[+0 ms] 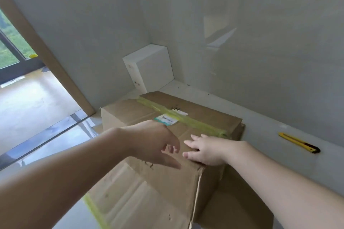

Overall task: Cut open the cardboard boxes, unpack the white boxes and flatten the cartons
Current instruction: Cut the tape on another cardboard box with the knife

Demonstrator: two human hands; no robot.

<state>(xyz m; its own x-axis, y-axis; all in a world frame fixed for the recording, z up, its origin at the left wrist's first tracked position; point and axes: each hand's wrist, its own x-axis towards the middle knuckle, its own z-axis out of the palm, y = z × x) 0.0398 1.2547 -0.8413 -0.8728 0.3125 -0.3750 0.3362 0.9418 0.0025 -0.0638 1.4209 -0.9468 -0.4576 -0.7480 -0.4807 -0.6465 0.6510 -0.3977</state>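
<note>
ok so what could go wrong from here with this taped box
1. The cardboard box is sealed with yellow tape, and the utility knife lies off to the right on the white surface; reaching across for it could drag an arm over it.
2. The right hand rests flat on the box top and the left hand hovers beside it. Both sit near the tape line, so a later cut toward them might nick fingers.
3. A deep cut could mark whatever is packed inside.

The cardboard box (167, 126) lies under the fingers (193, 147) of the right hand. Beyond them, in the corner, stands the white box (150, 67). Right of them, well apart, the knife (299, 142) lies on the surface (270, 117).
</note>
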